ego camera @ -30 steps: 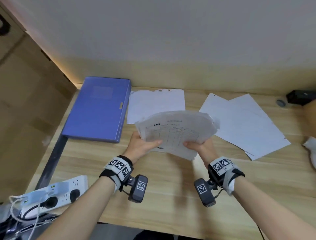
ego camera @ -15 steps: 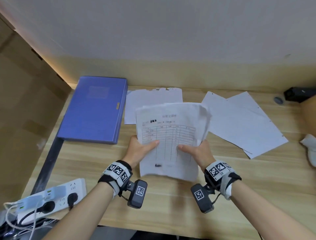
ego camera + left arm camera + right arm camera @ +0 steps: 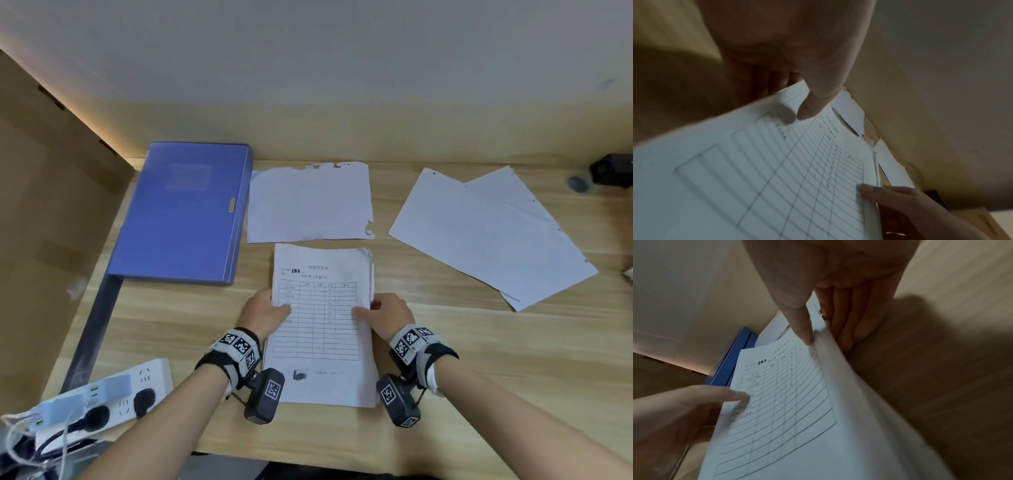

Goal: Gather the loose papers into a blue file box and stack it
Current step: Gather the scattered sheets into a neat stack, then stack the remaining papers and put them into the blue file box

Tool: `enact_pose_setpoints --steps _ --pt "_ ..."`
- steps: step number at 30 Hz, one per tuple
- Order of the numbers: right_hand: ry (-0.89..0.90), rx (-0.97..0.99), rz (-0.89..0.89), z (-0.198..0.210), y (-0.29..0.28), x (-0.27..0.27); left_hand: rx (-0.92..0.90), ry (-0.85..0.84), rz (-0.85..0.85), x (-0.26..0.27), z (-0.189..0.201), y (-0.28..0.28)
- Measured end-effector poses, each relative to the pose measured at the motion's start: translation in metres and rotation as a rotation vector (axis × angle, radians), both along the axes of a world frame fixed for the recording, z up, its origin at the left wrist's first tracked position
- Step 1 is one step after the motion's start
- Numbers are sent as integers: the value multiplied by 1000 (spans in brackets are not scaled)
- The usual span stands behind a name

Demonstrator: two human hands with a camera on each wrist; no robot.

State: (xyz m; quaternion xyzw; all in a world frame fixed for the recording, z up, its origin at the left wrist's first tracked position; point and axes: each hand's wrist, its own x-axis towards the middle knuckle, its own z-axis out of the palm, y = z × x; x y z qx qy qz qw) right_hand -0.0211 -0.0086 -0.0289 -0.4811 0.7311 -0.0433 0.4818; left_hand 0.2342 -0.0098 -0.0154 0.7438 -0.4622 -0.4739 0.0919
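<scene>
A stack of papers (image 3: 320, 329) with a printed table on top lies on the wooden desk (image 3: 496, 359) between my hands. My left hand (image 3: 263, 308) pinches its left edge, thumb on top (image 3: 813, 100), fingers underneath. My right hand (image 3: 387, 313) pinches its right edge the same way, thumb (image 3: 797, 318) above and fingers (image 3: 851, 324) below. The stack (image 3: 787, 402) bends up slightly at the right edge. A closed blue file box (image 3: 185, 212) lies flat at the back left. Loose white sheets lie behind the stack (image 3: 308, 202) and at the right (image 3: 486, 233).
A white power strip (image 3: 102, 401) with plugs and cables sits at the near left corner. A cardboard panel (image 3: 44, 212) stands along the left. A small black object (image 3: 613, 169) and a grey disc (image 3: 578, 183) sit at the far right, against the back wall.
The stack was held up, curled, in both hands; it has come down and now lies flat on the desk, both hands still pinching its sides.
</scene>
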Motion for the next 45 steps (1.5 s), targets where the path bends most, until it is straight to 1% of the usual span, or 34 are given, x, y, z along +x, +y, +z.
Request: enact_pose_setpoints --steps 2,4,6,7,8,10,12,16,18,20,22,24,28,31,35,38,40,42,45 --pt "29 -2 19 3 -5 -7 27 -129 -102 0 6 -8" --pt "62 -21 6 6 -12 -21 62 -318 -299 -1 12 -20" --pt "100 -24 -11 10 -21 -40 76 -542 -504 -4 23 -35" --pt "113 -28 -18 11 -27 -51 68 -624 -568 -9 30 -44" --pt "123 -35 -26 13 -33 -63 49 -673 -604 -14 39 -55" --pt "139 -68 -61 17 -48 -89 -37 -697 -646 -29 52 -80" --pt "169 -108 -109 21 -66 -115 -129 -659 -699 -49 57 -105" --pt "274 -177 -128 28 -103 -167 -220 -582 -787 -95 43 -149" --pt "314 -211 -122 26 -119 -193 -177 -610 -843 -109 33 -165" --pt "343 -240 -130 21 -133 -215 -68 -667 -936 -114 22 -173" --pt "371 -266 -127 15 -147 -232 -1 -722 -1003 -115 13 -176" --pt "421 -251 -106 9 -158 -246 1 -750 -1032 -116 6 -174" --pt "501 -140 -74 6 -171 -256 -29 -782 -1025 -119 5 -167" --pt "577 -127 -59 1 -176 -260 -96 -805 -1008 -119 0 -165" --pt "575 -80 -46 1 -176 -268 -157 -842 -977 -121 5 -170" --pt "566 -53 -51 5 -174 -271 -233 -791 -912 -123 21 -181" --pt "549 -98 -81 5 -171 -271 -311 -728 -830 -129 32 -188" --pt "565 -123 -72 5 -169 -271 -452 -657 -797 -142 48 -192" --pt "595 -78 -41 7 -171 -277 -673 -530 -843 -171 79 -191"
